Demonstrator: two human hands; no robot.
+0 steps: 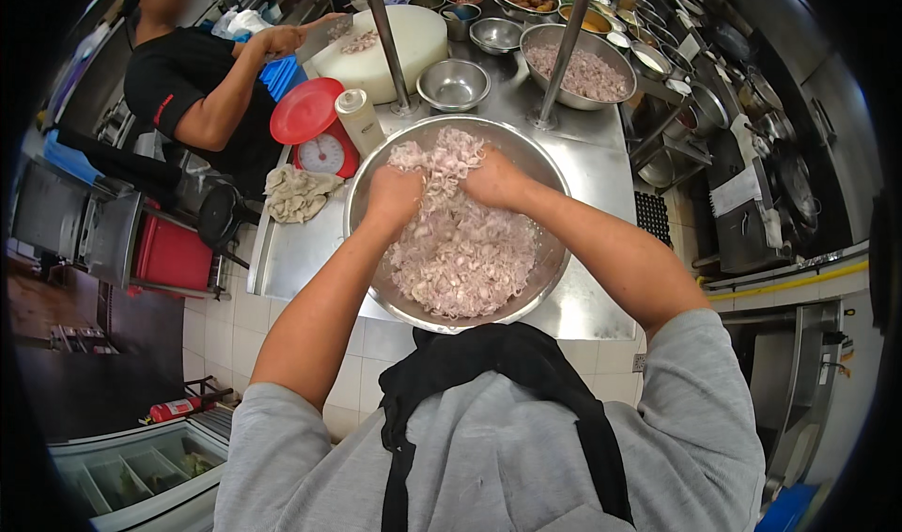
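Observation:
A large steel bowl in front of me holds a deep heap of thinly sliced pale pink shallots. Both of my hands are in the far half of the bowl. My left hand is curled into the slices on the left, its fingertips buried. On the other side, my right hand curls in the same way, with its fingers mostly covered. A clump of slices rises between and beyond the two hands.
Behind the bowl are a squeeze bottle, a red scale, a small steel bowl and another bowl of slices. A cloth lies left. Two metal posts stand on the steel table. A co-worker works at a round white board.

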